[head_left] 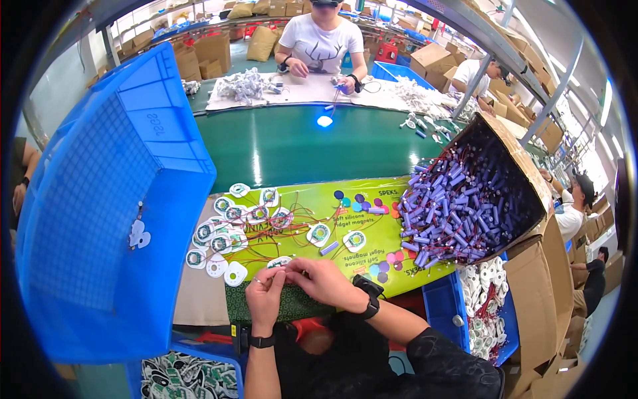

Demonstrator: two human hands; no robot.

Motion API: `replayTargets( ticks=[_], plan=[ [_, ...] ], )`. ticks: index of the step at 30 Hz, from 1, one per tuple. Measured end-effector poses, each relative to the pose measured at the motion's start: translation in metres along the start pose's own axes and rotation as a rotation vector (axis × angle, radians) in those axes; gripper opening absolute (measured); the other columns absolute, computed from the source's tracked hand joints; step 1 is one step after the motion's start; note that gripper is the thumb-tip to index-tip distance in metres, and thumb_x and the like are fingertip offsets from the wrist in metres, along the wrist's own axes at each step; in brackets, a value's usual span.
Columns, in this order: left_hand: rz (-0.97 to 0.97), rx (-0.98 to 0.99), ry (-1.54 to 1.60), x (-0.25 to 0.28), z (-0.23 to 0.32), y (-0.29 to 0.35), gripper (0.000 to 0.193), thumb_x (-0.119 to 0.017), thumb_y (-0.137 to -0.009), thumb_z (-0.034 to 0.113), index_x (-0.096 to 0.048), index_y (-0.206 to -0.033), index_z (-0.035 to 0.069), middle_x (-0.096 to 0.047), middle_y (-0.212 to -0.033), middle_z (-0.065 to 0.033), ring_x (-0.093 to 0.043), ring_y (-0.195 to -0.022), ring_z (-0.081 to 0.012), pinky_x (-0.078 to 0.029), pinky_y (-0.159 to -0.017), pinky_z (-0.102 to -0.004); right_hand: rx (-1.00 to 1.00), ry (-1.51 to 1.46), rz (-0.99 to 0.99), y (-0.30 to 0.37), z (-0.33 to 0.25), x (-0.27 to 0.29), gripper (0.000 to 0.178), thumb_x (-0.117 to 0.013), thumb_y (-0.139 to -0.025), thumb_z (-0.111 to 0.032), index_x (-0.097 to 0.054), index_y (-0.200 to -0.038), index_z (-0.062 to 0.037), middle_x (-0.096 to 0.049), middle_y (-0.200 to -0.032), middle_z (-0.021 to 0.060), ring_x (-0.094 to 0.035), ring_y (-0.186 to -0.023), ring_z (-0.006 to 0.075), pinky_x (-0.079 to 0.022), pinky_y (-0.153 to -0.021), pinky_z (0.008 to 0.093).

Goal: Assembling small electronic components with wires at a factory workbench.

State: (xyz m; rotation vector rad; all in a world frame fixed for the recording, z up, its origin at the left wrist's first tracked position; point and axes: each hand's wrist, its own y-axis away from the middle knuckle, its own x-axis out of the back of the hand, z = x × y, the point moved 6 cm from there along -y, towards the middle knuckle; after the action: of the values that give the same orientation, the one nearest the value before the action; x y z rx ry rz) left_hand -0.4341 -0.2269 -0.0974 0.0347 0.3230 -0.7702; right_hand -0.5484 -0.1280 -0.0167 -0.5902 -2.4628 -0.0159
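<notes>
My left hand and my right hand meet at the near edge of the bench, fingertips pinched close together. Whatever lies between them is too small and covered to make out. Just beyond the fingertips shows a white plastic disc with a circuit board, partly hidden by my hands. To the left lies a loose group of similar white discs with red wires trailing right. Two more, a disc and another disc, sit ahead of my right hand, with a purple cylindrical battery between them.
A tipped cardboard box spills wired purple batteries at right. A large blue bin stands at left. Blue crates of white parts sit low on both sides. Across the green bench, a person works beside a bright blue-white light.
</notes>
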Motion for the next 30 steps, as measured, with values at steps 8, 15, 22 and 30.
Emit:
replayTargets(
  ticks=[8, 15, 22, 30],
  plan=[
    [0.047, -0.008, 0.036, 0.0, 0.001, 0.005, 0.013, -0.066, -0.1, 0.007, -0.069, -0.107, -0.004, -0.073, -0.096, -0.0068, -0.07, -0.085, -0.0116, -0.057, -0.078, -0.0247, 0.072, -0.003, 0.096, 0.004, -0.012, 0.007, 0.015, -0.067, -0.095, -0.012, -0.07, -0.107, -0.0037, -0.072, -0.091, 0.0149, -0.071, -0.078, 0.0289, -0.054, -0.068, 0.0363],
    [0.128, -0.004, -0.308, 0.009, 0.005, 0.01, 0.019, -0.068, -0.099, 0.015, -0.072, -0.097, -0.003, -0.074, -0.085, -0.0059, -0.069, -0.078, -0.011, -0.055, -0.071, -0.0284, 0.103, 0.036, 0.058, -0.003, -0.001, -0.001, 0.012, -0.074, -0.086, -0.009, -0.073, -0.097, -0.0043, -0.067, -0.089, 0.0158, -0.066, -0.09, 0.0355, -0.055, -0.073, 0.042],
    [0.009, 0.029, 0.063, -0.004, 0.017, -0.006, 0.027, -0.053, -0.105, 0.005, -0.061, -0.13, -0.002, -0.07, -0.115, -0.0116, -0.069, -0.101, -0.017, -0.059, -0.087, -0.0319, 0.079, 0.074, 0.224, -0.017, 0.007, 0.013, 0.01, -0.077, -0.086, -0.007, -0.076, -0.096, -0.0052, -0.06, -0.127, 0.0051, -0.06, -0.094, 0.0136, -0.043, -0.063, 0.0242],
    [-0.027, 0.101, 0.204, -0.005, 0.011, -0.003, 0.035, -0.05, -0.104, -0.001, -0.045, -0.138, -0.006, -0.064, -0.126, -0.0179, -0.066, -0.112, -0.0218, -0.06, -0.095, -0.0382, 0.038, 0.044, 0.2, -0.014, 0.001, 0.004, 0.013, -0.077, -0.084, -0.007, -0.074, -0.095, -0.0014, -0.057, -0.132, 0.0124, -0.061, -0.098, 0.0248, -0.052, -0.089, 0.0369]
  ],
)
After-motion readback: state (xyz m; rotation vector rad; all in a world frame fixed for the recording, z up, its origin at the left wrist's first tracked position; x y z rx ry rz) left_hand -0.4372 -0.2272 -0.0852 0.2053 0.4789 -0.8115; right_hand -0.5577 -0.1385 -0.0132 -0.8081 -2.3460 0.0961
